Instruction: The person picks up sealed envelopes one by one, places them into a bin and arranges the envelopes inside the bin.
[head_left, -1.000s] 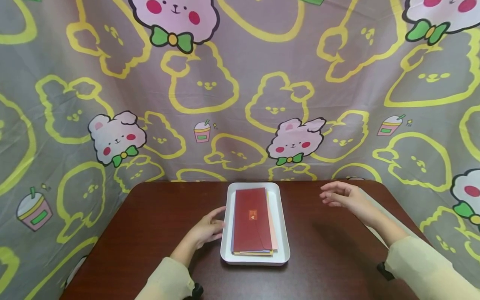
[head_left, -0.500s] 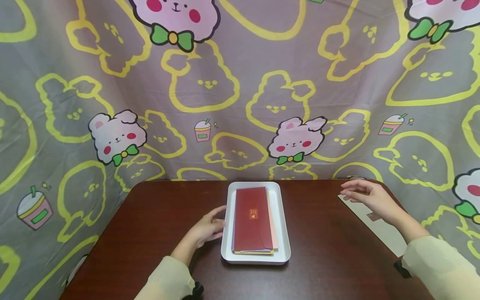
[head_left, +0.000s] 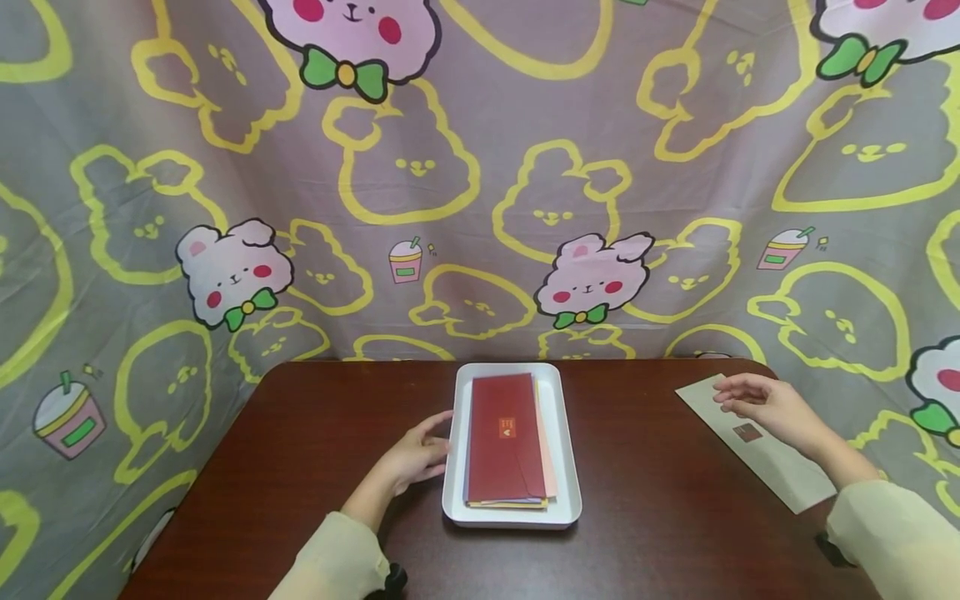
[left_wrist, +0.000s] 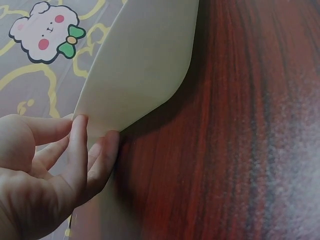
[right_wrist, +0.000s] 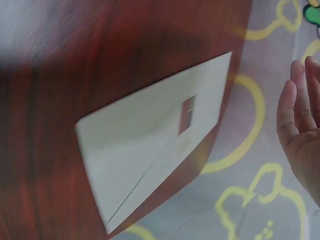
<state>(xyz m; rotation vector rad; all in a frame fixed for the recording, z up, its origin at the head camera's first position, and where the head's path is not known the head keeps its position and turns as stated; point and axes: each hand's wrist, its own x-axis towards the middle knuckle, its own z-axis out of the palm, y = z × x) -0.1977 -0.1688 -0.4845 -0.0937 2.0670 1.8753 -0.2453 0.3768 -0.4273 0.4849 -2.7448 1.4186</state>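
In the head view my left hand (head_left: 411, 457) touches the left side of a white tray (head_left: 570, 492). The left wrist view shows the fingertips (left_wrist: 111, 136) against the tray's outer wall (left_wrist: 142, 60). Inside the tray lies a stack of envelopes, topped by a dark red envelope (head_left: 502, 467) with a small orange sticker. Edges of purple, yellow and pink ones show beneath it. Over at the right, my right hand (head_left: 780, 410) hovers beside and above a grey-beige envelope (head_left: 787, 471), holding nothing. That envelope has a brown sticker (right_wrist: 187, 116) and lies slanted on the table.
The dark brown table (head_left: 315, 433) has rounded far corners. A grey curtain (head_left: 480, 125) with yellow outlines and cartoon bunnies hangs behind and along both sides. The grey-beige envelope lies along the table's right edge.
My right hand has moved right and back from the table's middle side, uncovering the grey-beige envelope, which it first hid in part. The left hand and tray have stayed in place.
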